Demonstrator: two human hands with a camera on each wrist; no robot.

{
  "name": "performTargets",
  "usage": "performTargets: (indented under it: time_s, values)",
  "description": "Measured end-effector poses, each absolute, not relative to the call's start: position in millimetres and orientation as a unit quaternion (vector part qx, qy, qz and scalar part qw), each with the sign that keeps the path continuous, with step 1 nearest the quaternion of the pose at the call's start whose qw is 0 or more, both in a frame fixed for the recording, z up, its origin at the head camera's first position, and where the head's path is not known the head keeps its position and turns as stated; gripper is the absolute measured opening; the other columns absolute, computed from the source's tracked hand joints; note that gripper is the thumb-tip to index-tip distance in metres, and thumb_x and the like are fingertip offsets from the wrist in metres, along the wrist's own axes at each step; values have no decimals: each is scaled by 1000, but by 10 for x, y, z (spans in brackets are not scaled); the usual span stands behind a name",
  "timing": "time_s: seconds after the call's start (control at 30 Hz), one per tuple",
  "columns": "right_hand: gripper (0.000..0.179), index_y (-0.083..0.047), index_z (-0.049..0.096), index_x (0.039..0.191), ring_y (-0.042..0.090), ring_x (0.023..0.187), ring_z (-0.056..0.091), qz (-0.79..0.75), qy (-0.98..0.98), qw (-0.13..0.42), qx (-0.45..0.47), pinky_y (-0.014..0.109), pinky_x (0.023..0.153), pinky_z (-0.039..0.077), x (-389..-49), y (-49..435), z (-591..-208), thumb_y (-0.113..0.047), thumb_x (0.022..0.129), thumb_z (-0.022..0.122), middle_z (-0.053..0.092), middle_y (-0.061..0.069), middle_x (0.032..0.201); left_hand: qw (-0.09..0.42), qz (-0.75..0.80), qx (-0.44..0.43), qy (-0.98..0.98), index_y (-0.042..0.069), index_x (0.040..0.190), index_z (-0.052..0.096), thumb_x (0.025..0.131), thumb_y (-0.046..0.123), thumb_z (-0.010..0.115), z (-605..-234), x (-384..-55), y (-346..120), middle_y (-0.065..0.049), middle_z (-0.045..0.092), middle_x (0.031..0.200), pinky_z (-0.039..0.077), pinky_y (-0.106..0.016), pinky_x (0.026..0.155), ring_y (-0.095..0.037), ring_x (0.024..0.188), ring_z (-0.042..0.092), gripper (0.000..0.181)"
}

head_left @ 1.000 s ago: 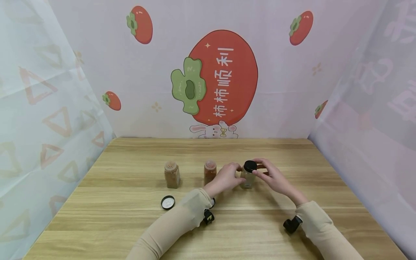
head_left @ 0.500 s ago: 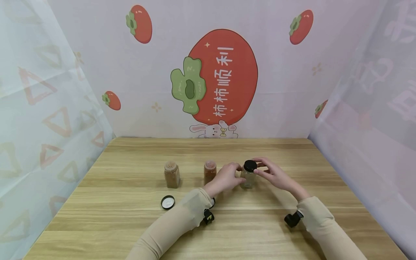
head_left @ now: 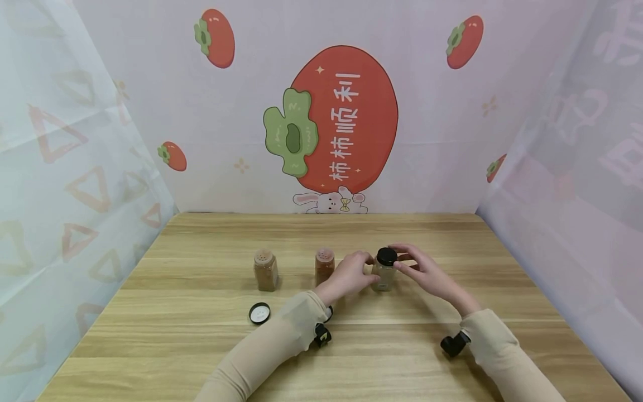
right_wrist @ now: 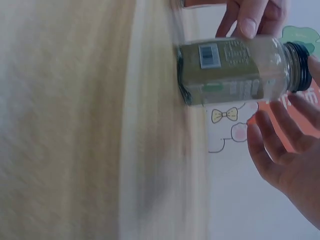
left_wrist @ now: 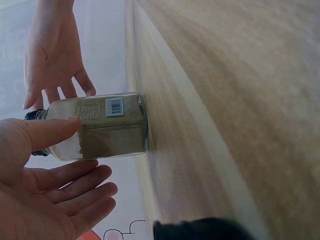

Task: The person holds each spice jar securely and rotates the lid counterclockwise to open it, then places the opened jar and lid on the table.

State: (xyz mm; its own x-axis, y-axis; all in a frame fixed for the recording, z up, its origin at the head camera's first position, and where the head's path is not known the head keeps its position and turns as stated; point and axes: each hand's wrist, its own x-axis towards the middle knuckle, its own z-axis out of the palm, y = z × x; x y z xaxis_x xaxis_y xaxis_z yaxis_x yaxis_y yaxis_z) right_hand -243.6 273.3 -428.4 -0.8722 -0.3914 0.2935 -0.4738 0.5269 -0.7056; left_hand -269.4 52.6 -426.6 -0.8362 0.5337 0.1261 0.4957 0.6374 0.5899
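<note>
A square glass spice jar (head_left: 384, 279) with a black screw lid (head_left: 387, 256) stands upright on the table, greenish-brown powder inside. My left hand (head_left: 351, 272) holds the jar's body from the left; in the left wrist view its thumb lies along the glass (left_wrist: 112, 132), the other fingers spread on the far side. From the right, my right hand (head_left: 427, 276) pinches the lid between thumb and fingers. The right wrist view shows the dark threaded neck and lid (right_wrist: 298, 66) at those fingertips, with the remaining fingers loosely extended below the jar (right_wrist: 225, 75).
Left of the hands stand two lidless spice jars with perforated tops: one with tan powder (head_left: 266, 272), one with reddish powder (head_left: 325, 266). A black cap (head_left: 259, 313) lies inside-up on the wooden table (head_left: 176, 335). Another cap (head_left: 329, 313) is mostly hidden behind the left sleeve.
My right hand has shifted and turned slightly at the lid, its wrist moving a little to the right. The left hand and the jars stay in place.
</note>
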Motion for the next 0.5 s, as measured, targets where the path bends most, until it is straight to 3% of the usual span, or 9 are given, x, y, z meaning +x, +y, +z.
performTargets:
  time_s: [0.2,0.5]
  values:
    - [45,-9,44,138,33,115,55,415,-882,80,210,41,85,52,-2376,2643,-4309,-23,97,54,49,13,136,33,317,284,904,5,119,61,85,27,72,-4273,-2697,523,-9,62,121,51,-32,91,-22,110,60,42]
    - [44,-6,48,131,33,109,58,412,-887,122,168,38,79,54,-2321,2506,-4312,-22,93,62,53,15,129,30,312,286,905,5,119,61,85,26,72,-4275,-2704,518,-8,63,119,52,-27,82,-17,98,61,42]
